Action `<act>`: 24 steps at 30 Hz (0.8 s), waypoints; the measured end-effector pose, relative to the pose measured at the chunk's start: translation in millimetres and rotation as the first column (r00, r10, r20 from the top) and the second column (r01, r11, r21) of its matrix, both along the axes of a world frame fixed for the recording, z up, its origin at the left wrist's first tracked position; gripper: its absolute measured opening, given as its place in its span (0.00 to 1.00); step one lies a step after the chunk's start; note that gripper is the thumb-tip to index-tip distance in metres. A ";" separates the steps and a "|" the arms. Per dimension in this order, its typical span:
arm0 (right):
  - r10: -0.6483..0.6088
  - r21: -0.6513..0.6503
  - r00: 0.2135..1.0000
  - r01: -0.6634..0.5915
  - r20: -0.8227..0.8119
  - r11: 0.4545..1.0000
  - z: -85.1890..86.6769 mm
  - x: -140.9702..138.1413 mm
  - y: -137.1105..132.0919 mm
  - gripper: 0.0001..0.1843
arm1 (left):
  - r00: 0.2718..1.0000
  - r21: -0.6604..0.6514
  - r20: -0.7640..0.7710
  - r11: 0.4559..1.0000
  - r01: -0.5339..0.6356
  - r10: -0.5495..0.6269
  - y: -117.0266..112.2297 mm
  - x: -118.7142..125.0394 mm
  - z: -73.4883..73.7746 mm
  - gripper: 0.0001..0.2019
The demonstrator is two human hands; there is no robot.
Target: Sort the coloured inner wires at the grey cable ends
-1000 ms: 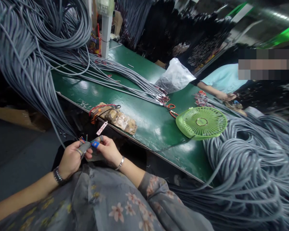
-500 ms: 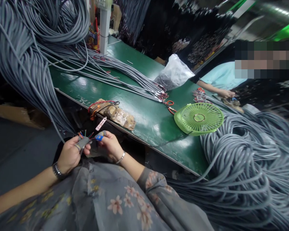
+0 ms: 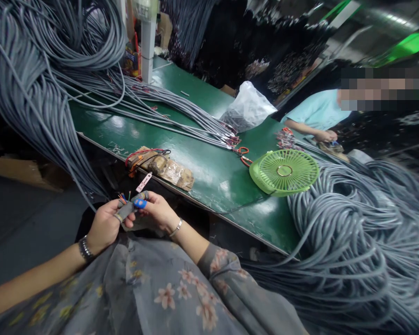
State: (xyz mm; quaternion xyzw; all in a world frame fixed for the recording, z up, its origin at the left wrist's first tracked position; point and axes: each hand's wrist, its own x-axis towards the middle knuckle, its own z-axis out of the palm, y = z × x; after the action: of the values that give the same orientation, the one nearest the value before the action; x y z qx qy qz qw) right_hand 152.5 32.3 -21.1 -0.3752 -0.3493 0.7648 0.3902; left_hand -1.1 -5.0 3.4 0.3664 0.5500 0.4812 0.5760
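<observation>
My left hand (image 3: pixel 106 224) is closed on the end of a grey cable, with its thumb wrapped in grey finger covering. Thin coloured wires (image 3: pixel 123 197), orange, blue and green among them, fan out above that thumb. My right hand (image 3: pixel 158 211) meets it from the right, its thumb and forefinger pinched together at the wires. Blue tape wraps the right thumb and a grey cover sits on the forefinger. Which wire the pinch holds is hidden. Just above the hands, a pale tag-like strip (image 3: pixel 144 182) hangs at the table edge.
A green table (image 3: pixel 209 174) carries a cardboard-and-tape block (image 3: pixel 169 171), a green fan (image 3: pixel 284 172), a plastic bag (image 3: pixel 247 107) and a row of grey cables (image 3: pixel 192 122). Large cable coils (image 3: pixel 349 223) lie at right, more hang at left (image 3: pixel 45 88). Across the table a person (image 3: pixel 316 111) works.
My right hand has moved left, closing the gap to my left hand, and its fingers now meet the wires beside the left thumb. The view has shifted slightly.
</observation>
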 end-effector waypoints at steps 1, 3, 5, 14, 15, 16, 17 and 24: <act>-0.021 0.023 1.000 0.021 0.020 1.000 -0.1 -0.5 -1.1 0.25 | 0.999 0.006 -0.029 1.000 0.028 -0.028 -0.5 -1.1 -1.3 0.14; -0.043 0.059 0.998 0.041 0.041 0.997 0.5 -1.4 -1.8 0.24 | 0.993 0.001 -0.072 0.996 0.091 -0.091 -1.3 -2.8 -0.6 0.14; -0.027 0.077 0.998 0.023 0.056 0.997 1.9 -2.3 -1.6 0.24 | 0.983 -0.017 -0.101 0.988 0.151 -0.152 -1.8 -3.7 2.5 0.14; -0.125 0.038 0.984 0.121 0.129 0.992 3.9 -3.0 -2.4 0.23 | 0.998 -0.084 0.053 0.996 0.039 -0.035 -4.4 0.9 6.8 0.15; -0.172 0.028 0.977 0.170 0.124 0.985 3.3 -1.8 -1.4 0.23 | 0.997 -0.094 0.074 0.995 0.022 -0.015 -4.7 1.6 7.6 0.14; -0.222 0.016 0.968 0.222 0.116 0.975 2.8 -0.3 -0.1 0.22 | 0.996 -0.102 0.089 0.995 0.011 -0.002 -5.0 2.1 8.5 0.14; -0.266 0.004 0.958 0.267 0.104 0.964 2.5 1.4 1.6 0.22 | 0.995 -0.106 0.101 0.994 0.005 0.006 -5.4 2.2 9.6 0.14; -0.194 -0.141 0.981 0.189 -0.020 0.972 10.2 9.0 19.6 0.20 | 0.977 -0.096 0.210 0.994 0.052 -0.031 -3.8 -0.1 17.8 0.12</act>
State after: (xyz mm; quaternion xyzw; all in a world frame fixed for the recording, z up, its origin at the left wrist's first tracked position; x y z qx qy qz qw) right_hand 161.5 51.9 -10.9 -0.4202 -0.2512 0.7522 0.4410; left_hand -1.2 -8.8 21.1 0.2959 0.5025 0.4762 0.6582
